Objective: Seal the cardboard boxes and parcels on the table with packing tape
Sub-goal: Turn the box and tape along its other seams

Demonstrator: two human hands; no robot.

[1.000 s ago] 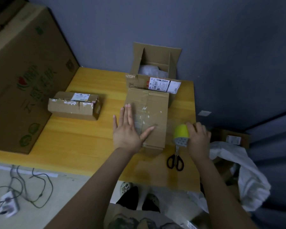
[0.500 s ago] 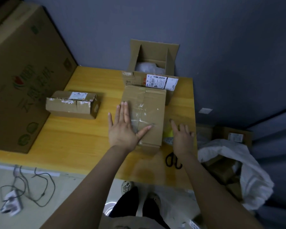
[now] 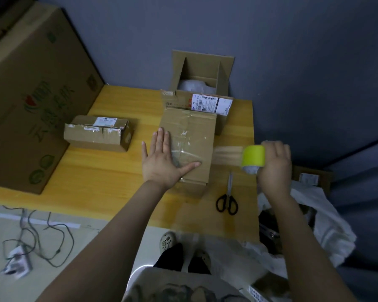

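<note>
A closed cardboard box lies in the middle of the yellow wooden table, with clear tape across its top. My left hand presses flat on its left side, fingers straight and thumb spread. To the right of the box, my right hand grips a yellow roll of packing tape, raised above the table edge. A clear strip of tape stretches from the roll back to the box. Behind stands an open box with white wrapping inside. A smaller parcel lies at the left.
Black-handled scissors lie on the table near the right front edge. A very large printed carton leans at the left. White sacks and small boxes fill the floor on the right. Cables and a power strip lie lower left.
My right hand has lifted the yellow roll up and to the right, away from the box side, drawing out a strip of tape. My left hand stays pressed on the box.
</note>
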